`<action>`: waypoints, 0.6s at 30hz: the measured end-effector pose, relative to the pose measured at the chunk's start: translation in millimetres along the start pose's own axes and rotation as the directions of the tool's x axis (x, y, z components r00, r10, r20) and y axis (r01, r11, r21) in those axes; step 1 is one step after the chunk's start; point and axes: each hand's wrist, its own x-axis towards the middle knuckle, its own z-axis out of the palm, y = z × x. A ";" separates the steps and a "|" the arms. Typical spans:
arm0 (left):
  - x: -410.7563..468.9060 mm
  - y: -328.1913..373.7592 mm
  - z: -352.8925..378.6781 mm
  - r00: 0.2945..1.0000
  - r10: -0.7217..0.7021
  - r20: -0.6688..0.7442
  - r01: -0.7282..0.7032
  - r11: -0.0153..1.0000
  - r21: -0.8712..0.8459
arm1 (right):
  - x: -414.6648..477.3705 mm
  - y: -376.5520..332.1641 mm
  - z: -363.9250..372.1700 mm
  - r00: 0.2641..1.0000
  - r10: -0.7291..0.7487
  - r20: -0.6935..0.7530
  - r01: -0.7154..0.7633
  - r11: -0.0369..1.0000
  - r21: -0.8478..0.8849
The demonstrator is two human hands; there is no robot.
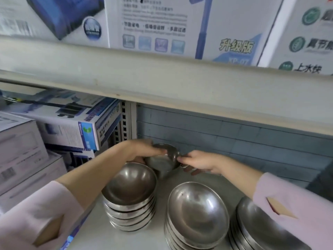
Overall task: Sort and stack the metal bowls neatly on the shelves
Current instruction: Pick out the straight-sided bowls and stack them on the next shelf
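Small metal bowl [163,160] sits at the back of the shelf [158,239], tilted, held between both hands just in front of the grey tiled wall [234,134]. From my feed it looks like one or two small bowls nested; motion blur stops me from telling which.

Left hand [144,150] comes in from the left, fingers curled over the bowl's near-left rim, gripping it. Right hand [200,162] comes in from the right, thumb and forefinger pinched on the bowl's right edge, the other fingers loosely bent beneath. Both forearms bare, pale pink sleeves [45,213] pushed up near the elbows.

Nearer to me, three stacks stand on the same shelf. Left stack of bowls [128,195]: several nested, mouths up, deep and round, directly in front of the held bowl and almost touching it. Middle stack of wider bowls [197,215]: shallower, just beside the left stack, apart from it. Right stack [261,230]: partly hidden under the right sleeve, cut by the frame's lower edge.

Left of the shelf post [124,121], cardboard product boxes [75,121] are piled on the neighbouring bay. The upper shelf edge [162,82] crosses the view overhead, carrying large white-and-blue printed cartons [180,24].
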 end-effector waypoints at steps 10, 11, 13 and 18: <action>-85.8 49.3 9.9 0.904 0.371 -0.211 -0.394 0.916 -0.078 | -116.2 6.8 -39.5 0.915 -0.215 -0.342 0.296 0.933 0.203; -94.4 55.5 14.1 0.880 0.401 -0.255 -0.436 0.895 -0.097 | -129.1 9.7 -41.9 0.891 -0.230 -0.392 0.330 0.920 0.210; -111.4 67.5 24.4 0.831 0.444 -0.335 -0.510 0.848 -0.141 | -154.4 19.8 -45.4 0.832 -0.251 -0.495 0.400 0.889 0.222; -150.2 103.7 69.6 0.734 0.506 -0.452 -0.640 0.738 -0.212 | -222.1 64.3 -44.8 0.708 -0.263 -0.655 0.525 0.817 0.239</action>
